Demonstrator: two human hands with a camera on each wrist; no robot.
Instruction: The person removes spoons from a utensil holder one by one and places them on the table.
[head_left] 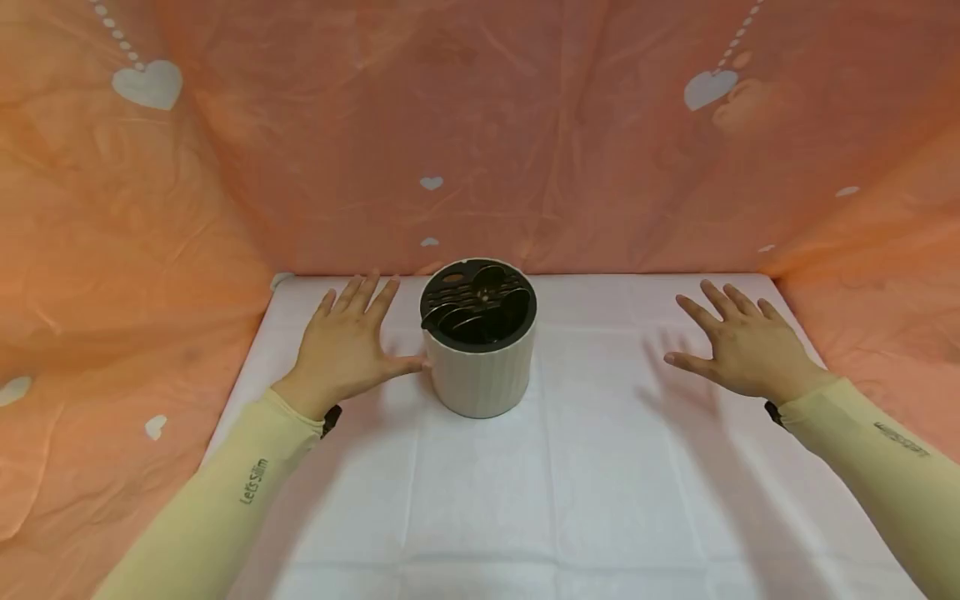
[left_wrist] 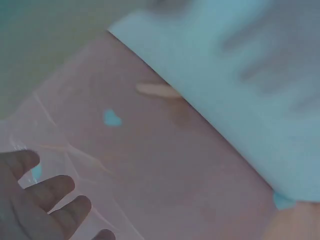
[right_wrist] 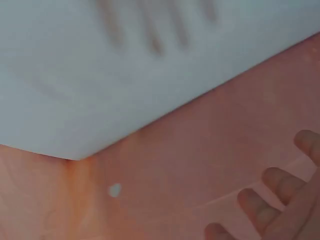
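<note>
A white ribbed round holder (head_left: pixel 480 383) stands upright on the white-covered table (head_left: pixel 480 492). Its black top (head_left: pixel 517 333) has slots, a round hole and larger openings with curved rims. My left hand (head_left: pixel 341 358) hovers to the left of the holder, fingers spread, and its thumb tip comes right to the holder's side in the head view. Well off to the right, my right hand (head_left: pixel 750 346) is held over the table with spread fingers and casts a shadow below. Neither hand holds anything. In the wrist views, parts of the left fingers (left_wrist: pixel 60 192) and right fingers (right_wrist: pixel 257 207) show.
Orange cloth with pale hearts hangs as a back wall (head_left: pixel 480 133) and along the left side (head_left: pixel 112 333) and right side (head_left: pixel 900 292). The table's back edge lies just beyond the holder and the fingertips. Pale sleeves cover both forearms.
</note>
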